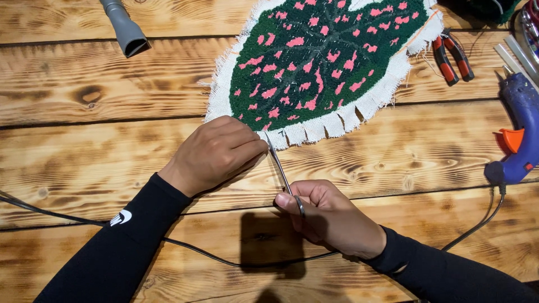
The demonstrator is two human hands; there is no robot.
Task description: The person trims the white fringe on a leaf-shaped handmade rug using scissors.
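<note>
Left hand (216,154) pinches the frayed white backing at the bottom edge of the leaf-shaped green tufted rug with pink spots (325,62). Right hand (328,216) grips thin metal scissors (283,177), blades at that edge. Right-side fringe looks already snipped into tabs; left edge looks uncut.

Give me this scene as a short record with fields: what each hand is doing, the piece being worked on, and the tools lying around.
Surface: wooden table with dark burnt grain
Workpiece: leaf-shaped tufted rug, dark green with pink spots, frayed white cloth border
Left hand: pinches the cloth border at the rug's lower edge
Right hand: grips scissors, tips at the border beside the left fingers
Right side: blue glue gun with orange trigger; red-and-black pliers
Top left: grey hose nozzle
Foreground: black cable across the table
</note>
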